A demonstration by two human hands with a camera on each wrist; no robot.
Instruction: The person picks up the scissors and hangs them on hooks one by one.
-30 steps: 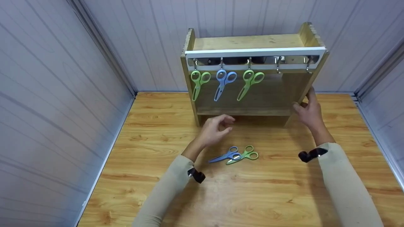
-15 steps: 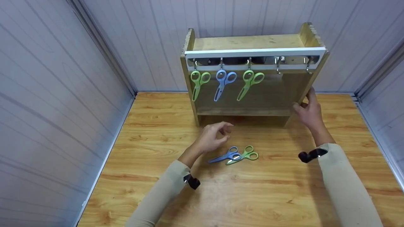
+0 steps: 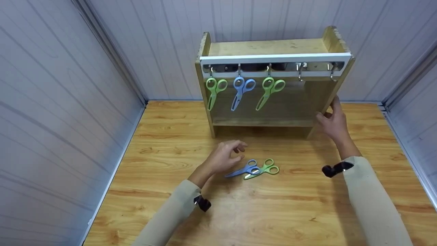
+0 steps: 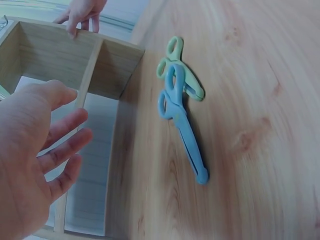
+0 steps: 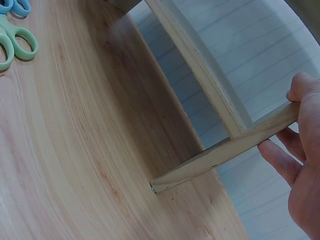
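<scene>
Blue scissors [image 3: 244,169] lie on the wooden table, partly over green scissors [image 3: 264,169]. My left hand [image 3: 223,157] hovers just behind and left of them, fingers loosely bent and holding nothing; in the left wrist view the hand [image 4: 35,145] shows its palm side. At the right my right hand [image 3: 334,124] grips the side panel of a wooden shelf [image 3: 264,122], thumb on one face and fingers on the other, as the right wrist view shows at the panel [image 5: 225,147]. Two green pairs and one blue pair of scissors [image 3: 240,90] hang from the shelf's hooks.
A white-edged hook rail [image 3: 273,58] runs across the shelf's upper front. Its two right-hand hooks [image 3: 300,73] carry no scissors. Panelled walls [image 3: 61,119] stand at the left, back and right of the table [image 3: 273,212].
My left hand has moved back toward me and slightly left, from in front of the shelf to beside the scissors on the table. My right hand stays on the shelf's side.
</scene>
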